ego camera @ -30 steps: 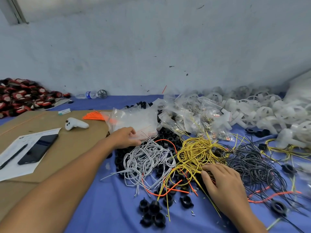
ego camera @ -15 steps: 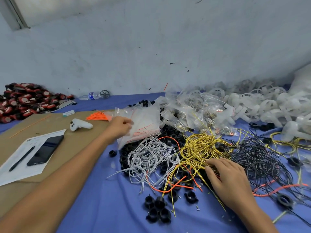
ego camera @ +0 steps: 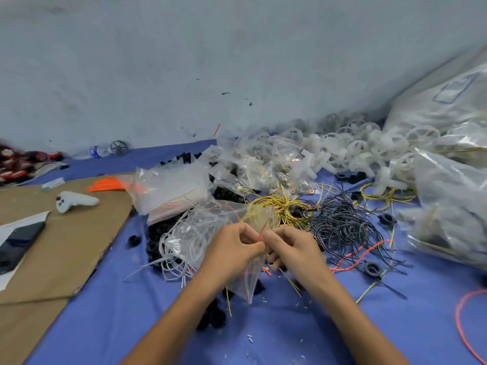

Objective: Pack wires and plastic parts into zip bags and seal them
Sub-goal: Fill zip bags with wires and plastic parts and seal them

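the clear zip bag (ego camera: 210, 225) sat at the centre, pinched at its red-lined mouth by the left hand (ego camera: 233, 250) and right hand (ego camera: 293, 246), fingers curled on it; motion blur hid whether anything lay inside. half a second before, the left hand was on the bag stack (ego camera: 171, 191) at eleven o'clock and the right on the yellow wires (ego camera: 276, 206). blue cloth (ego camera: 263, 333) covered the surface, pale wall (ego camera: 237, 61) at twelve.

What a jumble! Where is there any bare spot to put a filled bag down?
Bare blue cloth lies between the cardboard and the left hand, and between the right hand and the orange wire loop. The cardboard's middle is free too. Beyond the zip bag both hands hold, wires and bags crowd the cloth.
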`<state>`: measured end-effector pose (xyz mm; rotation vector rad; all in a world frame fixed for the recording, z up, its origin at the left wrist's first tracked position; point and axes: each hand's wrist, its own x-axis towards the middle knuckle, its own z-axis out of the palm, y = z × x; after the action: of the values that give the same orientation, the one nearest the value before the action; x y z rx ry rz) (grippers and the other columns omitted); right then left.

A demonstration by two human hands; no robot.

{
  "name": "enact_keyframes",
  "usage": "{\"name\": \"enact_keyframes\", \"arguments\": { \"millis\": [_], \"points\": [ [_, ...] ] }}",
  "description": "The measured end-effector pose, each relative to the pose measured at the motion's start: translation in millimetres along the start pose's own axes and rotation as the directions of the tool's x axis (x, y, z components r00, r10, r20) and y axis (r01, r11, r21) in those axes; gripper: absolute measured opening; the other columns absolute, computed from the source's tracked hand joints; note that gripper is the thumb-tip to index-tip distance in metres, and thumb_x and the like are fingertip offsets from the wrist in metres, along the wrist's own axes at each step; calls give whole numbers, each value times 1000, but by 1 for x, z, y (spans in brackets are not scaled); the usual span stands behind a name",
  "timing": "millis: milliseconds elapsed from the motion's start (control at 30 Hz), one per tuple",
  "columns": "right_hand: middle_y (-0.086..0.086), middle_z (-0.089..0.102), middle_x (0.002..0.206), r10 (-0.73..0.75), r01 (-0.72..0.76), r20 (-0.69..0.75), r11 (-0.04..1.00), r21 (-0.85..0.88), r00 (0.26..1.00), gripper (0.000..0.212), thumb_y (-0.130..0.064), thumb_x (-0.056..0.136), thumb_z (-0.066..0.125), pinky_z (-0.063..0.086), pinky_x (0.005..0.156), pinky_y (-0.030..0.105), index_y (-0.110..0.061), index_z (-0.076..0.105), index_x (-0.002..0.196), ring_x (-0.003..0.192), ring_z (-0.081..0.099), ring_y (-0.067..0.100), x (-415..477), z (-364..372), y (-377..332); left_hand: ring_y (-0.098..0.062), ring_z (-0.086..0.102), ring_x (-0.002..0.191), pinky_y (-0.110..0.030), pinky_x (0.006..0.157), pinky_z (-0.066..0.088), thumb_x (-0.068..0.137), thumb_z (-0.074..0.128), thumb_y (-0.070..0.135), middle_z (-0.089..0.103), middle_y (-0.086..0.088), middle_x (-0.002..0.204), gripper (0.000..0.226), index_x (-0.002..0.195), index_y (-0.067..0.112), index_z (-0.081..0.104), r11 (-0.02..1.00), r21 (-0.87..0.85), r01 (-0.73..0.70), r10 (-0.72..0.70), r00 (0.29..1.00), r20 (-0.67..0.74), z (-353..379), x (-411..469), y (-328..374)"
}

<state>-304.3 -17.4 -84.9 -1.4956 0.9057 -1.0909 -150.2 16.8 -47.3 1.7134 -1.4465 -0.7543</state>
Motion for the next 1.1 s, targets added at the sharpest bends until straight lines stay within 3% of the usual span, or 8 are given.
{"name": "enact_keyframes", "arguments": {
  "millis": [133,267,433,567,667,800,967,1100],
  "points": [
    [13,68,67,42,-41,-20,997,67,999,22,-20,92,57,55,53,42,-9,65,76,57,66,34,3,-3,1,1,55,57,-21,61,44,81,75,30,65,14,67,14,78,25,62,997,59,-41,41,999,-8,-11,-3,-5],
    [11,68,69,35,-33,-56,998,45,998,17,-15,93,59,58,57,42,-15,66,77,58,65,30,2,-4,-2,-6,61,74,-24,63,44,89,60,34,64,11,79,21,105,37,47,836,487,-254,247,966,79,-17,-16,-15],
    [-8,61,75,-223,186,-51,900,-396,973,45,-27,76,79,47,56,18,-33,40,97,59,60,9,-12,7,-4,-35,64,81,-38,64,46,97,44,28,70,-10,85,43,135,45,33,703,648,-294,352,935,42,-16,-21,-16],
    [-8,47,96,-447,423,123,673,-607,886,23,-8,83,64,37,62,19,-24,48,90,67,46,9,-20,12,-7,-34,63,58,-31,48,32,95,44,33,65,-9,63,36,129,44,46,564,752,-340,504,864,12,-18,-30,2],
    [1,54,98,-416,387,154,564,-730,896,21,-10,87,56,42,61,30,-20,61,105,77,56,24,-23,-1,-17,-33,60,52,-35,47,40,102,43,24,63,-5,58,29,128,28,56,670,684,-286,554,807,-204,-42,-23,12],
    [8,66,97,-206,232,158,409,-883,966,32,-32,98,45,40,66,39,-31,47,130,90,61,35,-35,9,-40,-27,66,74,-38,63,46,99,50,35,70,2,78,40,139,33,47,741,525,-419,484,875,15,-33,-46,13],
    [4,66,59,191,-75,282,924,-375,940,18,-33,96,48,44,41,27,-30,60,108,46,55,20,-57,18,-70,-28,63,48,-33,40,47,87,43,35,68,-1,61,40,116,29,70,637,666,-388,547,836,-37,-32,-79,-1],
    [-6,65,61,49,9,114,889,-458,992,14,-29,91,56,42,49,23,-29,70,93,50,54,6,-58,-23,-69,-31,60,42,-35,38,47,88,40,34,62,-5,51,44,120,29,69,671,691,-269,480,868,-129,-36,-90,-11]
  ]
}}
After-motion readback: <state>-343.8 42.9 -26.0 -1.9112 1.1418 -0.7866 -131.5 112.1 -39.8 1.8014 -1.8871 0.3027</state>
